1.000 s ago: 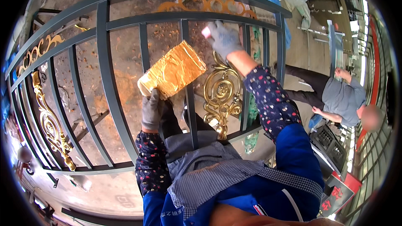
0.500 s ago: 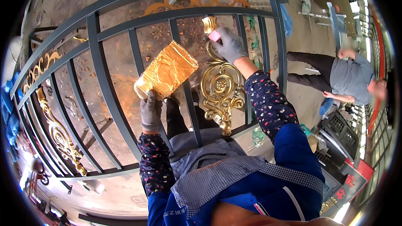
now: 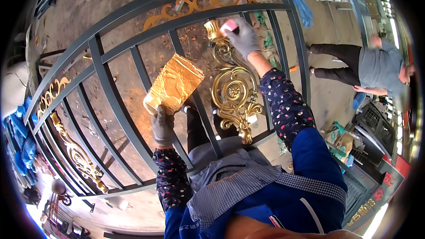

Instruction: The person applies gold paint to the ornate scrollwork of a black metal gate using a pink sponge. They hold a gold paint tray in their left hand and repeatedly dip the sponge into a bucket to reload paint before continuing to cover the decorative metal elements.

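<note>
My left hand [image 3: 163, 126], in a grey glove, grips the lower corner of a gold-coated rectangular slab [image 3: 175, 83] with a wrinkled surface. It is held over the bars of a dark grey metal railing [image 3: 105, 77]. My right hand [image 3: 243, 40], also gloved, pinches a small pink sponge-like pad [image 3: 229, 26]. That pad is at the right side of the gold top piece of a scrollwork ornament [image 3: 233, 90] set between two bars; whether they touch I cannot tell. The ornament has a rosette in its middle and shows dark recesses among shiny gold scrolls.
A second gold scroll ornament [image 3: 79, 155] sits in the railing's left part. Flat gold scrolls [image 3: 195, 5] run under the top rail. A person [image 3: 372, 66] in a grey shirt stands at the right. Blue plastic [image 3: 303, 4] lies beyond the railing; dark metal panels [image 3: 374, 126] lie lower right.
My right hand has moved the pink pad up and to the right, from against the ornament's neck to beside its top. The slab is slightly lower, and the whole view has shifted a little.
</note>
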`<state>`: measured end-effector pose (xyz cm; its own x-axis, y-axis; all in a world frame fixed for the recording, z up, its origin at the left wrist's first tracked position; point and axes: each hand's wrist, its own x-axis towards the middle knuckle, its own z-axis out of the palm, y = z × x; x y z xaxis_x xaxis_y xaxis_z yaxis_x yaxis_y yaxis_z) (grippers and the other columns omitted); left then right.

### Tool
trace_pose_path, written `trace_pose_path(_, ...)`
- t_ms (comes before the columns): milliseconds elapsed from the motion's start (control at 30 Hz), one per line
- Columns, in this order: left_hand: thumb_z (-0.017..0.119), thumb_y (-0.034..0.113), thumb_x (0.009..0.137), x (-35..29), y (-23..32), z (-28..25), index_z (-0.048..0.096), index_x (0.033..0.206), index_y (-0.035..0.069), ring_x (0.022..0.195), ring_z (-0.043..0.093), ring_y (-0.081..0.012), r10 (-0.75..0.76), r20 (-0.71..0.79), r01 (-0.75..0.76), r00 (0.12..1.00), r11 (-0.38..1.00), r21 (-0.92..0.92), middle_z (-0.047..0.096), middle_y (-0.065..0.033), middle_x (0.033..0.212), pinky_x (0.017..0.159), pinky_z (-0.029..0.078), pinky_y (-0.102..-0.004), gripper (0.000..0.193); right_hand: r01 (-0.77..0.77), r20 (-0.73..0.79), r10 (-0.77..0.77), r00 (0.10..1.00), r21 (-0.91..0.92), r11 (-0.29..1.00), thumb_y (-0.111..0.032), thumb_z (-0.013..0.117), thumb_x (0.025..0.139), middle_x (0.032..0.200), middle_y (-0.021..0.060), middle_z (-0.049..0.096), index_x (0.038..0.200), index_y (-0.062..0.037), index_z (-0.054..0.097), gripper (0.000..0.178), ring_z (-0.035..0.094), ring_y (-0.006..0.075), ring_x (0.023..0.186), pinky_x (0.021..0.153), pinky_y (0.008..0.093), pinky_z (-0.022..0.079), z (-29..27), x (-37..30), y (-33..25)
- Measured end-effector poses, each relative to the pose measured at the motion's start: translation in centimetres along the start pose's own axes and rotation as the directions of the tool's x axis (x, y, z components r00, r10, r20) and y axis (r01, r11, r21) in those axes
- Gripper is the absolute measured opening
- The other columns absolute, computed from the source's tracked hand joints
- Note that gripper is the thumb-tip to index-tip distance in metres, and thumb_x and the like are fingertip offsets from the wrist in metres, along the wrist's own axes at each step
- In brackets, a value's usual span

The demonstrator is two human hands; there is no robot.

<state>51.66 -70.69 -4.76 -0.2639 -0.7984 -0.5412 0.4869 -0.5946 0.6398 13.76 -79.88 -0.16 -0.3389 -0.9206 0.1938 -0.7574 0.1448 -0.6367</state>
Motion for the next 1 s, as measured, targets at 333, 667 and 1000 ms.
trace_pose_path(333,0.054,0.034,0.099,0.4,-0.1,-0.5,0.04,0.139,0.001,0.119,0.057,-0.0255,0.041,0.099,-0.044,0.994,0.999,0.02,0.054,-0.0111,0.133,0.096,0.051,-0.0423,0.054,-0.397,0.016,0.401,0.916,0.179,0.9,-0.027,0.074,0.076,0.097,0.0164,0.068,0.104,-0.0034,0.064,0.038,0.067,0.0296,0.09,0.082,0.0365,0.051,1.8,3.5,2.4)
trace_pose_path(667,0.055,0.034,0.099,0.5,0.0,-0.4,0.041,0.14,0.002,0.121,0.055,-0.0265,0.006,0.11,-0.008,0.994,1.0,0.018,0.053,-0.0105,0.134,0.096,0.05,-0.0436,0.054,-0.37,0.11,0.353,0.929,0.274,0.888,-0.027,0.074,0.078,0.09,0.0113,0.069,0.106,-0.0019,0.066,0.039,0.065,0.0197,0.081,0.076,0.0326,0.05,1.3,3.2,5.3)
trace_pose_path(1000,0.056,0.032,0.098,0.4,0.0,0.4,0.045,0.136,0.002,0.113,0.059,-0.0247,0.035,0.091,-0.035,0.995,0.999,-0.004,0.057,-0.01,0.128,0.092,0.053,-0.0422,0.05,-0.573,0.183,0.543,0.819,0.303,0.762,-0.033,0.072,0.076,0.089,0.0131,0.071,0.099,-0.0048,0.069,0.037,0.068,0.0274,0.086,0.078,0.0362,0.051,2.3,3.3,7.0)
